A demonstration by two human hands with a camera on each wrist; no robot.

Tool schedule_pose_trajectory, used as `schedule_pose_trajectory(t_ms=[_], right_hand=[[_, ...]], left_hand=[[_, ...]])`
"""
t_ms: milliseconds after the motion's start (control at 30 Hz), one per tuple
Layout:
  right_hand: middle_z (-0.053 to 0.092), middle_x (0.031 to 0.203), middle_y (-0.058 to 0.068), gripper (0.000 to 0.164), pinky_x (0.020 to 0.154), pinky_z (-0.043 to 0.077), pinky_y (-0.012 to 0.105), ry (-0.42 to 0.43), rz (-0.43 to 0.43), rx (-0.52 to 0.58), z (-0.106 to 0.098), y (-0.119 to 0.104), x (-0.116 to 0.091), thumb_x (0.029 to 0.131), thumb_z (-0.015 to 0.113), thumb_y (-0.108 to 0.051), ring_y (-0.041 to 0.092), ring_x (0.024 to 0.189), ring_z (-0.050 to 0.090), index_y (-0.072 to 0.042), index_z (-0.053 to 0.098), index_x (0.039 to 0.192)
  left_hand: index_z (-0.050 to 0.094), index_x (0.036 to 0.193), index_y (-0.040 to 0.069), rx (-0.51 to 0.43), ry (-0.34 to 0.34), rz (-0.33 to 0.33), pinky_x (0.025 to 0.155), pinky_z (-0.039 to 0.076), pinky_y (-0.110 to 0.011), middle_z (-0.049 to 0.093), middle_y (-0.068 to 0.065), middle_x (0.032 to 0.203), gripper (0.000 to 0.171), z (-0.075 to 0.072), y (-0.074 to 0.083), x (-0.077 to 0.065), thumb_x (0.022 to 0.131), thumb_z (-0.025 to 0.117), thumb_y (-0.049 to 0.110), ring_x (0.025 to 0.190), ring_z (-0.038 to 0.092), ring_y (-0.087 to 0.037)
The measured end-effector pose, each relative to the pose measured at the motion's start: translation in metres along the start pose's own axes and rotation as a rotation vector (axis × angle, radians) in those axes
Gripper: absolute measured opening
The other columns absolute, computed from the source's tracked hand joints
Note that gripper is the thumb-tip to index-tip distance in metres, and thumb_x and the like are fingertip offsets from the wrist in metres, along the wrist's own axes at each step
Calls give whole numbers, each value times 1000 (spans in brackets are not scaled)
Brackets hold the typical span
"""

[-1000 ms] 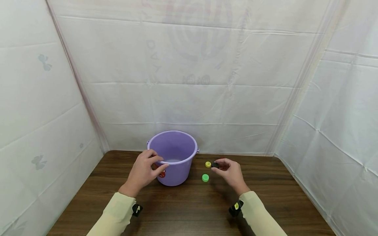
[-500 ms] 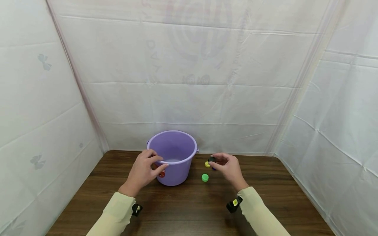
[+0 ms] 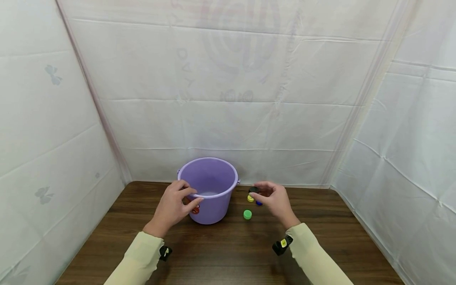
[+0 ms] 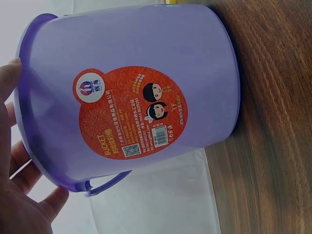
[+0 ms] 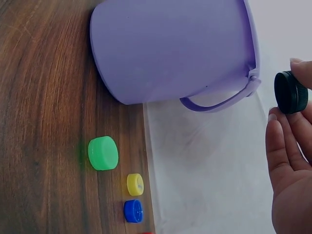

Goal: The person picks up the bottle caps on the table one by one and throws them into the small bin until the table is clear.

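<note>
A purple bucket (image 3: 217,208) stands upright on the table, with a red label on its side in the left wrist view. My left hand (image 3: 172,204) holds its near-left rim between thumb and fingers. Between the thumb and fingertips of my right hand (image 3: 278,202) is a black bottle cap (image 5: 291,92), held above the table, right of the bucket. Beneath and near that hand lie a green cap (image 3: 247,214), a yellow cap (image 3: 250,198) and a blue cap (image 5: 133,211). The blue one is partly hidden by my hand in the head view.
The brown wooden table (image 3: 221,253) has white cloth walls (image 3: 228,118) behind it and at both sides. A sliver of something red (image 5: 147,233) shows at the bottom edge of the right wrist view. The bucket's handle (image 5: 219,103) hangs down its side.
My right hand has risen and shifted slightly left with the black cap, toward the bucket. The blue cap has come into view beneath it. My left hand stays on the rim.
</note>
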State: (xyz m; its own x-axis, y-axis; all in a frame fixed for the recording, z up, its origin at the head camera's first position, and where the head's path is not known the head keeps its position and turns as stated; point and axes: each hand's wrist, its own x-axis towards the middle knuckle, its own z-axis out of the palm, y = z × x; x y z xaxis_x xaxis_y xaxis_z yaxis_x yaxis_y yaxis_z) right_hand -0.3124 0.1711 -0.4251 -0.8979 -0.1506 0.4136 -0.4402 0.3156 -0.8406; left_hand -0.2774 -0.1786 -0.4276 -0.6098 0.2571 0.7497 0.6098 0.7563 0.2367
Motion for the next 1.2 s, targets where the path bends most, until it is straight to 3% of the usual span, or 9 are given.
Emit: schedule_pose_trajectory(t_ms=[367,600,767,1200], right_hand=[[77,110,13,37,78,58,23,-22,38,34,2,-8,3,82,88,-22,17,93,71,-9,76,113],[76,109,17,35,79,58,23,-35,66,4,1,-38,0,84,86,-14,19,92,72,-1,74,113],[76,111,14,36,80,58,23,-14,58,41,6,-18,6,83,87,-17,16,93,71,-7,75,115],[77,106,11,36,80,59,25,-24,21,72,13,-25,8,80,90,-25,19,92,74,-11,77,111]], left_hand=[[79,86,15,7,12,13,77,47,-37,58,0,87,24,0,-1,-1,75,92,32,83,52,-16],[79,87,15,5,6,5,78,48,-37,58,0,88,25,1,-1,0,76,92,33,84,52,-16],[79,88,15,2,9,5,78,47,-37,59,0,89,25,1,-1,0,76,92,33,85,52,-15],[78,86,15,43,25,82,78,49,-39,61,0,90,25,1,-5,1,76,91,34,86,55,-19]])
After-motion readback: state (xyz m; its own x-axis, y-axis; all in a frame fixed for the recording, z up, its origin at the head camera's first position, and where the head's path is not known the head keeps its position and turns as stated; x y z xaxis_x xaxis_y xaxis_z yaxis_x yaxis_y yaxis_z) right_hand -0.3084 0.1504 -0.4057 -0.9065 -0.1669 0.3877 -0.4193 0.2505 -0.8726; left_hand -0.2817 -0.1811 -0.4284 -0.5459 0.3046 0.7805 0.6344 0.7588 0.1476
